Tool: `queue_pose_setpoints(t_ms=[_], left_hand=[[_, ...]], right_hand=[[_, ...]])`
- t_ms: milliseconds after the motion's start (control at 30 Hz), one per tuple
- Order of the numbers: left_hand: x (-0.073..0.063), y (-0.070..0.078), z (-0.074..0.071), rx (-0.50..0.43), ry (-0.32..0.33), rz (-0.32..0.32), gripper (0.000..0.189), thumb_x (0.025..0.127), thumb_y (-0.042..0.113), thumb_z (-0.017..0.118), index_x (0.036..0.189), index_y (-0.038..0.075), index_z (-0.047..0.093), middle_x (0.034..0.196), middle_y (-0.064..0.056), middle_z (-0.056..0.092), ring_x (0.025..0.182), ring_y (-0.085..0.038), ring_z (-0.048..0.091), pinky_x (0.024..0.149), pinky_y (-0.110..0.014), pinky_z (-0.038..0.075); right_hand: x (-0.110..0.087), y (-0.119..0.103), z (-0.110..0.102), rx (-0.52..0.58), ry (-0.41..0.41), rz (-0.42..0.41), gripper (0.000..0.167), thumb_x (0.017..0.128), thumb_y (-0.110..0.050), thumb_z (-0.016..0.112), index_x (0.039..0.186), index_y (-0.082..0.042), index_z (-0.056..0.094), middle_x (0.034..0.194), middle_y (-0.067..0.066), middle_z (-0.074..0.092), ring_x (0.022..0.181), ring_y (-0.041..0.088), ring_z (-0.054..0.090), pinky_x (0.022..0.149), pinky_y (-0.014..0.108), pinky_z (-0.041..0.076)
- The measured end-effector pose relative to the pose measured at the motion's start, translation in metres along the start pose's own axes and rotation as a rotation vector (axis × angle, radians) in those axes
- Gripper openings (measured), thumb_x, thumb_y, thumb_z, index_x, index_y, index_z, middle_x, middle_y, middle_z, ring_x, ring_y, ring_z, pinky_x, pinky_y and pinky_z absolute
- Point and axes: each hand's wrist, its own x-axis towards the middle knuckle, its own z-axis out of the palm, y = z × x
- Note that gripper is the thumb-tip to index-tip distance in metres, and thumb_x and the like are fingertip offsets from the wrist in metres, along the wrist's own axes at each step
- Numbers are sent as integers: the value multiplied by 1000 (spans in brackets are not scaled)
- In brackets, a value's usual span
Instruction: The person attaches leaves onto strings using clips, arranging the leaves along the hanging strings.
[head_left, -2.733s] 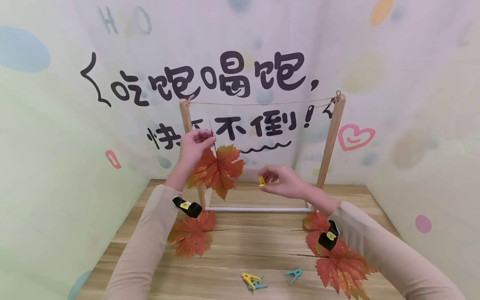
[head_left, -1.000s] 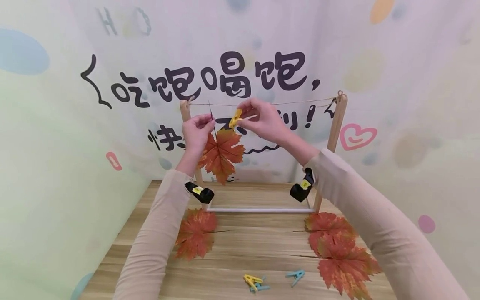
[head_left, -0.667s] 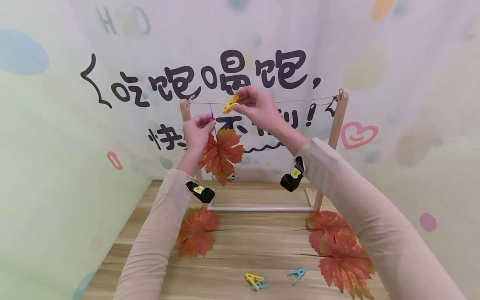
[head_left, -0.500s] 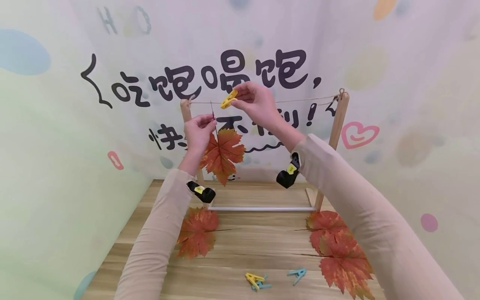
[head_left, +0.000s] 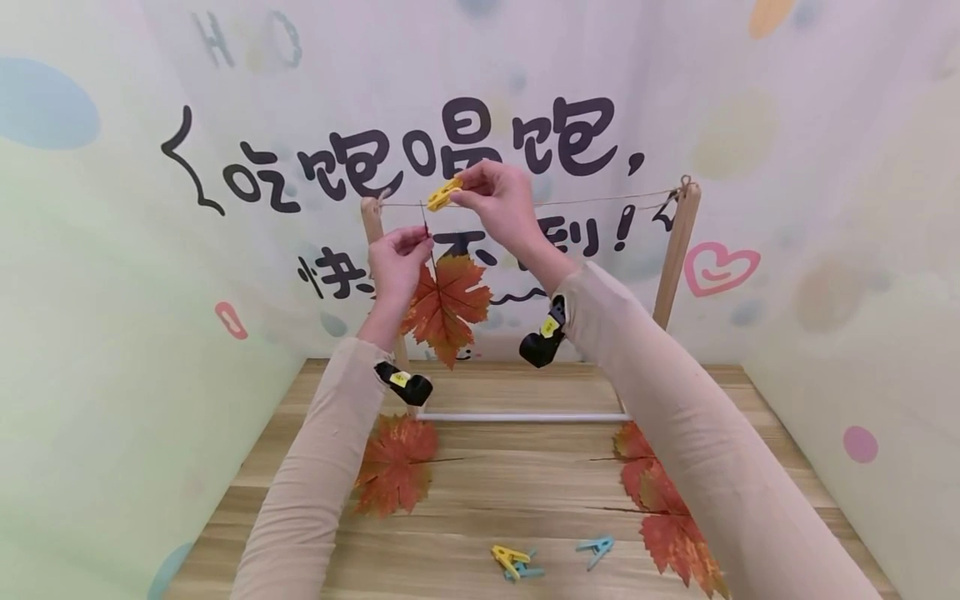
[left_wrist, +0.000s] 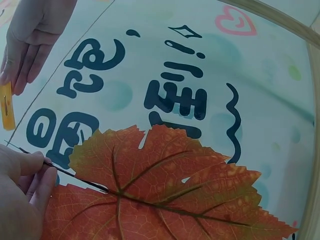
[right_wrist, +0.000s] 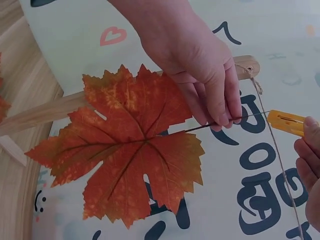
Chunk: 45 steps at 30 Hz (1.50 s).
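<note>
My left hand pinches the thin dark stem of an orange-red artificial maple leaf, which hangs below the fingers. The stem's tip reaches up to the twine strung between two wooden posts. My right hand pinches a yellow clothespin between thumb and fingers, just right of the stem tip. In the right wrist view the clothespin end lies right at the stem tip and overlaps the twine. The leaf spreads wide there, its stem between my left thumb and fingers.
On the wooden table lie another leaf at left and overlapping leaves at right, partly behind my right sleeve. Near the front are a yellow clothespin over a blue one, and another blue clothespin. A white rod joins the frame's base.
Both hands have risen to the twine, the left with the leaf, the right with the yellow clothespin. Lately the right hand has moved left toward the stem tip while the left stays nearly still.
</note>
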Motion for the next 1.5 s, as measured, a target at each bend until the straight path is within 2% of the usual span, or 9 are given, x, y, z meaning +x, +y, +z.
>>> queue_pose_setpoints(t_ms=[300,467,700,933,1167,1400,1500], left_hand=[[0,-1,6,-23,-13,0,23,80,-1,66,102,-9,64,100,-22,64,77,-10,60,71,-20,52],[0,-2,8,-25,-18,0,22,80,-1,65,101,-8,64,100,-22,64,78,-10,60,72,-21,52],[-1,-2,9,-16,-15,11,22,80,-1,65,101,-7,65,100,-22,65,78,-10,61,72,-21,52],[1,0,9,-28,-11,25,22,81,-2,64,102,-8,64,99,-21,65,78,-11,61,72,-20,52],[0,-4,4,-4,22,50,19,81,-1,64,100,-7,65,98,-21,65,77,-9,61,72,-19,51],[-1,-8,0,37,46,117,19,81,1,65,98,-6,66,96,-19,66,79,-14,62,74,-21,51],[-1,-9,-1,53,41,107,20,82,3,65,100,-4,66,97,-18,66,84,-18,63,77,-22,51]], right_hand=[[2,3,3,35,57,49,18,79,-2,67,95,5,63,94,14,65,77,15,62,70,20,51],[4,5,4,23,63,74,18,79,-3,67,96,4,64,93,14,65,78,16,62,70,19,50],[4,5,7,2,31,99,20,80,-7,67,98,3,65,91,13,65,77,15,61,66,18,48],[9,2,5,-17,-35,148,27,83,-11,65,107,1,62,96,12,64,83,15,61,75,20,49],[1,0,8,-18,-73,142,39,83,-12,65,120,-1,56,104,11,63,93,15,62,80,19,49],[-9,-3,9,33,-29,48,35,84,-8,64,116,2,56,105,13,60,96,17,60,83,17,47],[-15,-14,6,47,-20,51,33,84,-6,63,114,3,57,104,15,59,95,19,59,83,17,47]])
